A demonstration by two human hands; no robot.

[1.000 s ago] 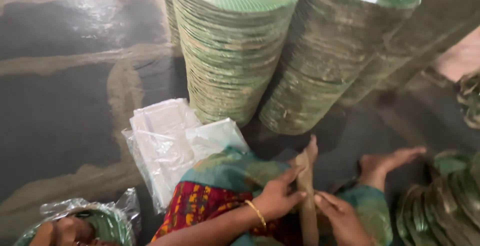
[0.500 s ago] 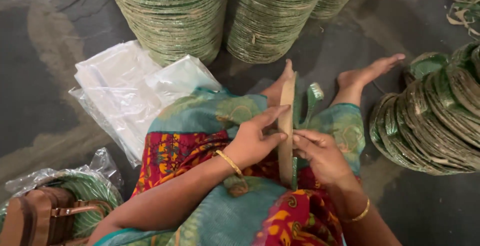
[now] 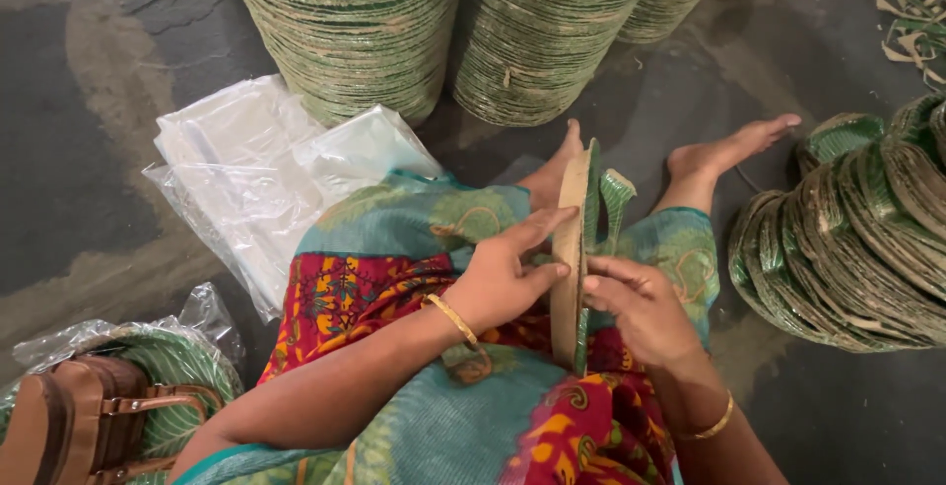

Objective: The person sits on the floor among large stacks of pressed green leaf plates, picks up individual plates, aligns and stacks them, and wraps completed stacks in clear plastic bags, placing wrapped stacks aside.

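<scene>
I sit on the floor with a thin stack of green-and-tan leaf plates (image 3: 574,248) standing on edge in my lap. My left hand (image 3: 503,273) presses flat against the stack's tan left face, thumb and fingers spread along it. My right hand (image 3: 641,303) grips the stack from the right side, fingers on its green edge. One plate (image 3: 616,199) leans slightly away at the far end. Both feet stretch out ahead of the stack.
Tall stacks of leaf plates (image 3: 355,27) stand ahead, with another stack (image 3: 537,41) beside them. A toppled row of plates (image 3: 857,229) lies at the right. Clear plastic bags (image 3: 256,174) lie at the left. A bagged plate pile (image 3: 168,377) with a brown handbag (image 3: 84,416) sits near left.
The view has tilted down and closer to my lap. My hands have kept hold of the upright plates, the left hand sliding flatter against their side.
</scene>
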